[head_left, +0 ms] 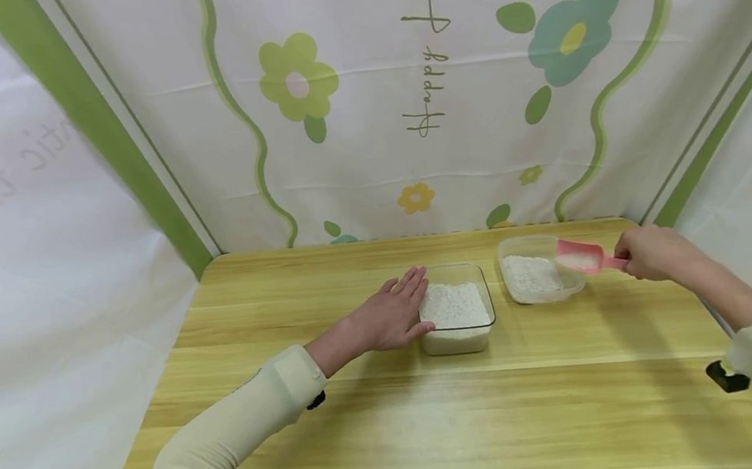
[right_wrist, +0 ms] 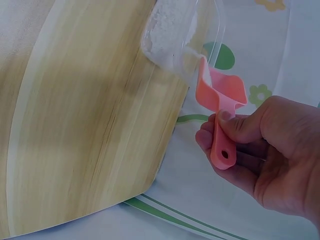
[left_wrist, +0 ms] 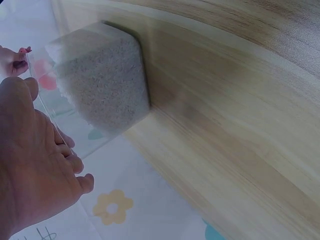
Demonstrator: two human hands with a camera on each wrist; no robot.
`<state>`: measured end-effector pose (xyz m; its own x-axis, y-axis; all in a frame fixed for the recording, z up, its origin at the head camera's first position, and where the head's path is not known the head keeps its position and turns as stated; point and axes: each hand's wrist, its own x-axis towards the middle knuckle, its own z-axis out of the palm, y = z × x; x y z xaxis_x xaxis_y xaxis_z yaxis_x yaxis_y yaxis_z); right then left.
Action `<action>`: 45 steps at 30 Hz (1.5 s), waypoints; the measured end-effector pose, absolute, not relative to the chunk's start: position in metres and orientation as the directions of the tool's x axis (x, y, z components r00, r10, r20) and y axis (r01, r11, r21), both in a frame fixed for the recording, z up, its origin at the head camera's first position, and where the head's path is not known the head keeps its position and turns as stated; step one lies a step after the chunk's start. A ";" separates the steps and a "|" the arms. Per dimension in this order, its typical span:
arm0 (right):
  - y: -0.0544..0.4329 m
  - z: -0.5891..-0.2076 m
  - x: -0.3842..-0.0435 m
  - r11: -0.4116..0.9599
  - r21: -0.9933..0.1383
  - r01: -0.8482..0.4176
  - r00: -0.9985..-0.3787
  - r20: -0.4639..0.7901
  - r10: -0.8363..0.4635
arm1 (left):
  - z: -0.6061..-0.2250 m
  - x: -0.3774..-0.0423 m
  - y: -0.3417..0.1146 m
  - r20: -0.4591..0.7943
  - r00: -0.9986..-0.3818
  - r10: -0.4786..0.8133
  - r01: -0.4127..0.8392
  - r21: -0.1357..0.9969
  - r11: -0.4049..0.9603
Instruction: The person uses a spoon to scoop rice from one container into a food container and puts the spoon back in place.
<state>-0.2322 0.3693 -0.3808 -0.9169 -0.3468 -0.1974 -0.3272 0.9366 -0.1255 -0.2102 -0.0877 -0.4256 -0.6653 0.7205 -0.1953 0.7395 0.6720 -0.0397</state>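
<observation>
My left hand: fingers extended, touching clear container. My right hand: gripping pink scoop, white load ahead of grip.

We've got a bright pink scoop, white grains, cream sleeves, and a table streaked in yellow-brown wood grain! And what a white cloth we're looking at, striped and wavy-lined in green, showing us a lime flower with a pale pink centre, a teal flower centred in yellow, and an orange flower!
</observation>
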 end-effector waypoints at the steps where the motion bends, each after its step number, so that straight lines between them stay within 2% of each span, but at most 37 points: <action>1: 0.369 -0.381 -0.232 0.936 -0.116 -0.333 -0.918 -0.188 -0.350 | -0.426 -0.210 -0.088 -0.196 -0.665 0.720 0.739 -0.038 0.672; 26: 0.353 -0.381 -0.230 0.935 0.068 -0.349 -0.937 -0.035 -0.347 | -0.426 -0.211 -0.088 -0.195 -0.666 0.720 0.738 -0.038 0.673; 35: 0.351 -0.381 -0.228 0.892 0.194 -0.409 -0.902 0.061 -0.427 | -0.427 -0.211 -0.089 -0.187 -0.662 0.726 0.742 -0.027 0.670; 38: 0.350 -0.380 -0.228 0.902 0.176 -0.393 -0.910 0.067 -0.410 | -0.427 -0.211 -0.088 -0.189 -0.661 0.727 0.743 -0.026 0.669; 45: 0.342 -0.373 -0.224 0.931 0.002 -0.364 -0.927 0.094 -0.363 | -0.427 -0.211 -0.087 -0.196 -0.666 0.720 0.738 -0.031 0.674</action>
<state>-0.2240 0.3419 -0.3726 -0.9271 -0.3627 0.0944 -0.3642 0.9313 0.0020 -0.2110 -0.0874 -0.4269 -0.6660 0.7197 -0.1959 0.7378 0.6743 -0.0309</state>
